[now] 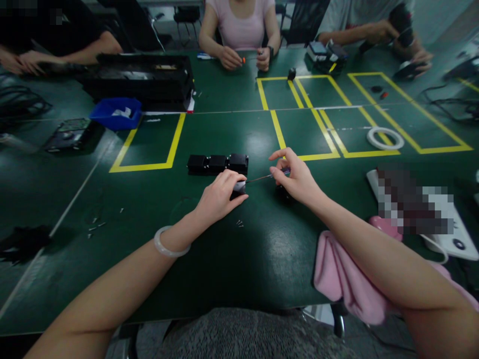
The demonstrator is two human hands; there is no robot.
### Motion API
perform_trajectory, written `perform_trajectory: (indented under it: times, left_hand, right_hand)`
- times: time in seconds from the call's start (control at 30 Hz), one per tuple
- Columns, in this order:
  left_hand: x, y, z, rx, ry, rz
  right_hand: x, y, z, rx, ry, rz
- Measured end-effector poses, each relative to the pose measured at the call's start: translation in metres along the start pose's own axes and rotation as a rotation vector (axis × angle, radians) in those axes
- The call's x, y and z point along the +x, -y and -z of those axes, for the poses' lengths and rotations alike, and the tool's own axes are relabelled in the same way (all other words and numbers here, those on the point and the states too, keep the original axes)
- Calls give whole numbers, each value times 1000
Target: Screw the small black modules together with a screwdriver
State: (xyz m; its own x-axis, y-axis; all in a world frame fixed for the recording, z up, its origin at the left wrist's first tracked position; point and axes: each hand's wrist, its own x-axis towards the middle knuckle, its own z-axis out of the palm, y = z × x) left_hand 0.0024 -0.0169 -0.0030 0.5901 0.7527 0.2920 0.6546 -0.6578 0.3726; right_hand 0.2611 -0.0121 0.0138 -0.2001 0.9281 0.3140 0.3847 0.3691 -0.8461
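My left hand point(223, 193) is closed around a small black block with a pale top point(239, 187), steadying it on the green table. In my right hand point(294, 175) is a screwdriver point(266, 176), held nearly level, its thin shaft pointing left with the tip at the block. Just beyond my left hand stands a row of black block-shaped parts point(217, 163). Several small screws point(240, 224) lie on the table near me, and others point(96, 227) are scattered to the left. Something dark, partly hidden, sits under my right hand.
Yellow tape outlines mark the green table point(262, 269). A blue bin point(117, 113) stands by a long black housing point(142, 80) at the back left. To the right are a tape roll point(385, 138), a pink cloth point(342, 276) and a white power strip point(458, 227). Three people sit opposite.
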Motion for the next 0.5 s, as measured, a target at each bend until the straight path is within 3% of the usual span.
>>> perform_trajectory:
  times: [0.5]
  left_hand:
    - [0,0,0,-24,-7,9]
  right_hand:
    - [0,-1,0,-21,-3,9]
